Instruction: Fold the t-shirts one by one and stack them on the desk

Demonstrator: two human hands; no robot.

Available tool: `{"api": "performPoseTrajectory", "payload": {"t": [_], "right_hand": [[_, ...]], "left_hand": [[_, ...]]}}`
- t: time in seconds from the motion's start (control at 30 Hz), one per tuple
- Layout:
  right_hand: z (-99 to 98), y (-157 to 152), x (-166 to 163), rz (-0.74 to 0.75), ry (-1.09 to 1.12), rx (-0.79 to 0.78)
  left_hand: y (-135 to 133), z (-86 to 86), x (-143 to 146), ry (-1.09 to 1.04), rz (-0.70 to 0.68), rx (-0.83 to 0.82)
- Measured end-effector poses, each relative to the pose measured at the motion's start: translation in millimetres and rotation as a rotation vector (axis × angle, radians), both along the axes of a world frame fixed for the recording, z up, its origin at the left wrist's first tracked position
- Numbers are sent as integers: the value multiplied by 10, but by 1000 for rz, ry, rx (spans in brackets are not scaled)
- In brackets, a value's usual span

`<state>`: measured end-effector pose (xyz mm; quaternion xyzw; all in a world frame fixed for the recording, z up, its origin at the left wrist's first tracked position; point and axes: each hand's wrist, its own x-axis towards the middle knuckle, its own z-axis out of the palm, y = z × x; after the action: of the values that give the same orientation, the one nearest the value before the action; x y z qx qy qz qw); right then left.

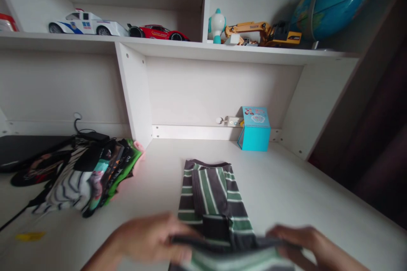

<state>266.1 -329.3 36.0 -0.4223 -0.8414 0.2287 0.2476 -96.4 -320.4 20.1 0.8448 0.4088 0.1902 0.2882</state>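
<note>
A grey, green and white striped garment (214, 199) lies folded lengthwise on the white desk (286, 190). My left hand (152, 239) grips its near edge at the left, fingers closed on the cloth. My right hand (300, 243) holds the same near edge at the right. The near end is lifted a little off the desk between both hands. Both hands are blurred by motion.
A heap of patterned clothes (92, 175) lies at the left, beside a dark flat object (22, 148) and a cable. A blue box (255, 129) stands at the back. Toy cars (85, 23), an excavator (263, 34) and a globe (337, 2) sit on the shelf above.
</note>
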Motion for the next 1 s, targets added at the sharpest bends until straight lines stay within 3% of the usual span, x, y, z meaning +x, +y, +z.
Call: {"api": "performPoseTrajectory", "payload": {"t": [0.07, 0.13, 0.17, 0.27, 0.4, 0.6, 0.77, 0.87, 0.93, 1.0], "right_hand": [[130, 507, -100, -21, 44, -56], [90, 1077, -271, -128, 132, -140], [7, 1342, -367, -238, 172, -220], [-356, 1909, -603, -350, 160, -300], [-672, 2174, -643, -404, 132, -308], [-753, 2321, -530, -577, -26, -242], [-882, 2323, -623, -650, -107, -248], [-777, 2295, -640, -628, -64, -237], [-561, 2265, -596, -597, 11, -175], [-247, 2186, -519, -564, 109, -74]], "left_hand": [[631, 198, 102, -56, -56, -150], [1211, 233, 198, -152, 123, -186], [1443, 186, 233, -192, 253, -229], [1858, -81, 260, -198, 348, -271], [2037, -315, 161, -206, 321, -242], [2310, -488, 123, -96, 411, -88], [2339, -693, 240, -25, 504, 26], [2301, -593, 252, -5, 459, 49], [2263, -378, 235, -10, 417, 75], [2178, -57, 216, -64, 395, 156]]}}
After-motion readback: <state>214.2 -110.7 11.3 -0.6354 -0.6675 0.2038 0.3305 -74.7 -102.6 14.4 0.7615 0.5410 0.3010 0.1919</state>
